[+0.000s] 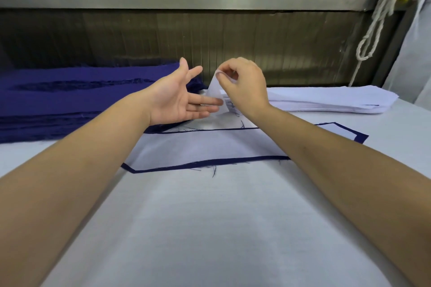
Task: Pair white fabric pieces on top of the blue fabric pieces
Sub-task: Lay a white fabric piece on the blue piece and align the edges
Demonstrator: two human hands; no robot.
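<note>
A stack of white fabric pieces [326, 100] lies at the back right of the table. My right hand [245, 84] pinches the corner of a white fabric piece [215, 87] and lifts it off the stack's left end. Beside it, my left hand [179, 98] is held palm up with straight fingers, fingertips touching the lifted piece's lower edge. A stack of blue fabric pieces [70, 100] sits at the back left. In the middle, a white piece [205, 147] lies on a blue piece [360, 138], whose dark border shows around it.
The table [210, 228] is covered in a pale grey cloth. A metal-framed machine opening [210, 37] runs along the back. White ropes [377, 16] hang at the far right. Loose blue threads [213, 170] lie near the paired piece.
</note>
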